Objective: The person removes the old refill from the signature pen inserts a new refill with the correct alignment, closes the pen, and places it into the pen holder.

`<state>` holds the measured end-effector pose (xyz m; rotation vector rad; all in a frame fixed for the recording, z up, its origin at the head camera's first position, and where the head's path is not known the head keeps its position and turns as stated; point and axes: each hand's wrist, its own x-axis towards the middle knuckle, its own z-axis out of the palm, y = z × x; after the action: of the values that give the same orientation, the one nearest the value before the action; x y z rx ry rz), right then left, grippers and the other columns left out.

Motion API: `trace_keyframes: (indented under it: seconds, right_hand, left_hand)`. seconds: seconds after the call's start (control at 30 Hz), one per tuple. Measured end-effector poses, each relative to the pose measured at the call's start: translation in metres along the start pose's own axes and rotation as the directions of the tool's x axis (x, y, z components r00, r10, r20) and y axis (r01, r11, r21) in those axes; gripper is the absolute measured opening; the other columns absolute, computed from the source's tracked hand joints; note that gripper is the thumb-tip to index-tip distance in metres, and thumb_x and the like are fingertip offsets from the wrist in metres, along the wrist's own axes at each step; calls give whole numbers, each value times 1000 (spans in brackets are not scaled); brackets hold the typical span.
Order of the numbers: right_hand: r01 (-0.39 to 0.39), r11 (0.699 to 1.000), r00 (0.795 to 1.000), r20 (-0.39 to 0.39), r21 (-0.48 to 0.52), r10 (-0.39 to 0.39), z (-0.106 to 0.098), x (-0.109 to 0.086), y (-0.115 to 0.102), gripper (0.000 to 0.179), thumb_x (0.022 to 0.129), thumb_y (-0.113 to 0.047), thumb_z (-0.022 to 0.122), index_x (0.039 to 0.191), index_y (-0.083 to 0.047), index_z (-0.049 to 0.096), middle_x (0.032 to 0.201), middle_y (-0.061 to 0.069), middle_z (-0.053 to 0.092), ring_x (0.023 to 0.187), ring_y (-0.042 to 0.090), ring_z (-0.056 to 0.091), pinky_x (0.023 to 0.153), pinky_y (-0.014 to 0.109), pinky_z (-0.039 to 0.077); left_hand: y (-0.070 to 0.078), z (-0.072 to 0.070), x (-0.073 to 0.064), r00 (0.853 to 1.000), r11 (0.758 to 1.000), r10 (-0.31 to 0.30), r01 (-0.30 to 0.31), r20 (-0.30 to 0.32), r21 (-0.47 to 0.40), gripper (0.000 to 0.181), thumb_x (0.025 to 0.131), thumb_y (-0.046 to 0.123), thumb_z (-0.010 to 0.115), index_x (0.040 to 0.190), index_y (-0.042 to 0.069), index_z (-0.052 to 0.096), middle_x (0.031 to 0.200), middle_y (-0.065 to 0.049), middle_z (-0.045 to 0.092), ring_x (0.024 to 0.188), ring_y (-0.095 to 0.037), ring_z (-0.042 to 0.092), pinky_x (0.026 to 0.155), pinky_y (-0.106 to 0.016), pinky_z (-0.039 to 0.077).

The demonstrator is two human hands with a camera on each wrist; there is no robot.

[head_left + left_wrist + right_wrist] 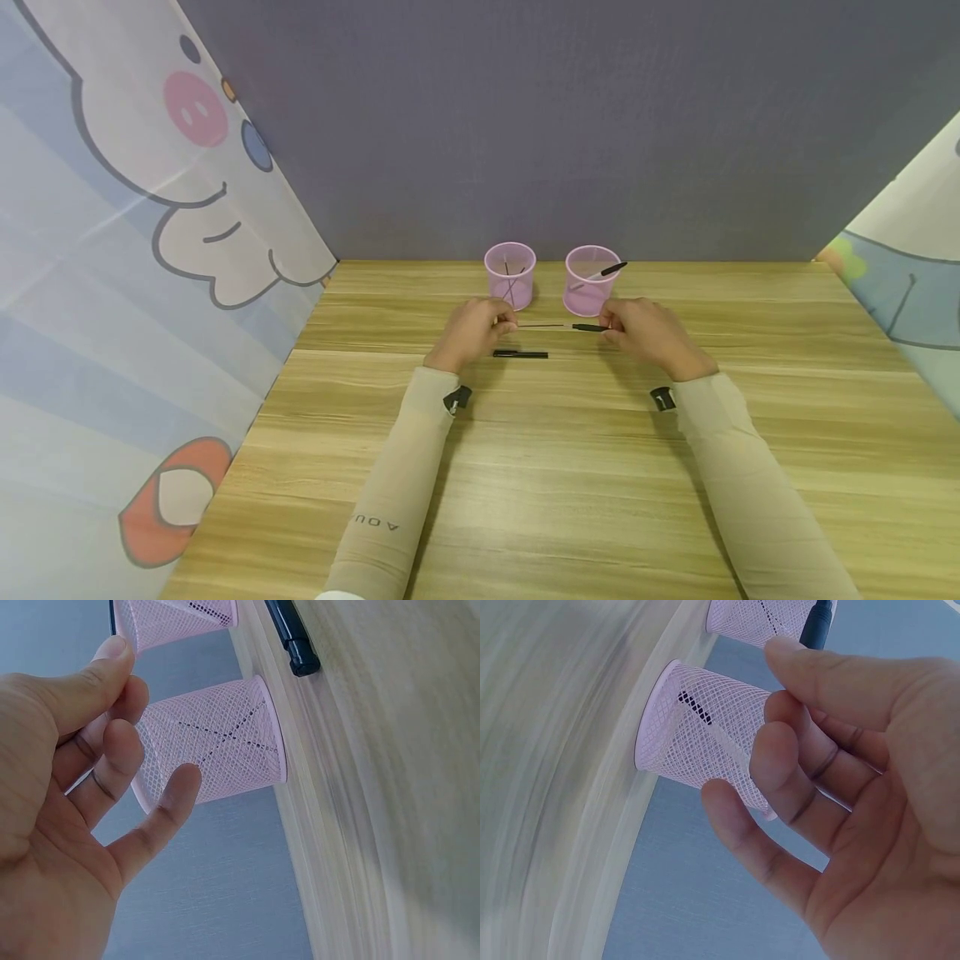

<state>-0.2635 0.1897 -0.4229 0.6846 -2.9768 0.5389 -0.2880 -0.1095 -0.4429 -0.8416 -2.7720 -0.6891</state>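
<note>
Two hands work near the centre of the head view, above a wood-grain table [555, 483]. The left hand [474, 332], just left of centre, pinches a thin dark rod [542, 325] between thumb and fingertip; its other fingers are loosely bent. The rod extends rightward from that grip, nearly level. The right hand [649, 333], right of centre, pinches a short black pen piece [589, 327] by its right end, so the piece points left, in line with the rod. Their facing ends lie between the two hands, very close together; whether they touch cannot be told.

Just below the rod, near the left fingertips, a black pen part [521, 354] lies crosswise on the table. Above the hands, at upper centre, stand two pink mesh cups. The left cup [510, 279] holds crossed thin dark sticks [512, 287]; the right cup [590, 287] holds a pen [612, 269] tilted so its black end pokes over the rim toward the right. A plain grey panel [570, 125] fills the top.
</note>
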Motion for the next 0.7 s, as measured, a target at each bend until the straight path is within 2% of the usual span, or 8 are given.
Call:
trace_keyframes:
  seconds: [0.23,0.5,0.7]
  right_hand:
    - [-4,1000,1000,8,4,4,0,0,1,11,90,-13,76,93,-12,65,76,-2,63,69,16,56,62,35,44]
    - [-13,1000,1000,14,11,13,0,0,0,11,91,-14,76,94,-12,66,77,-2,64,70,16,57,63,36,44]
    - [-15,1000,1000,15,9,15,1,0,1,11,90,-13,76,94,-12,66,76,-2,63,69,16,56,63,36,44]
  left_hand:
    - [-3,0,-1,1000,1000,-18,18,12,10,7,91,19,77,90,13,76,92,1,76,83,-13,70,79,-31,57]
    - [-4,0,-3,995,996,-78,75,60,46,5,92,17,76,91,12,77,95,-1,75,87,-15,69,82,-33,57]
    - [-9,2,-3,992,993,-96,91,76,75,4,92,17,76,92,13,78,95,-1,76,89,-16,70,84,-34,57]
